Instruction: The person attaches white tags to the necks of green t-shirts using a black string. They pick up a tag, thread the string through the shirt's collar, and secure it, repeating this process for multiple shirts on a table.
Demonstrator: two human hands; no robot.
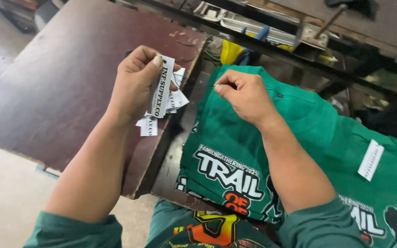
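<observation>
My left hand (pixel 136 82) holds a bunch of white paper tags (pixel 162 89) with black print, one long tag upright between thumb and fingers, others fanned below. My right hand (pixel 246 94) is pinched shut on a thin dark string (pixel 210 86) that runs toward the tags. It rests over a folded green shirt (pixel 235 151) with white, black and orange print. A second green shirt (pixel 391 183) lies to the right with a white tag (pixel 371 160) on it.
A dark brown worn board (pixel 65 78) lies to the left on a pale floor. Behind the shirts runs a dark bench edge with metal trays (pixel 253 25), a hammer (pixel 341 11) and yellow and blue items.
</observation>
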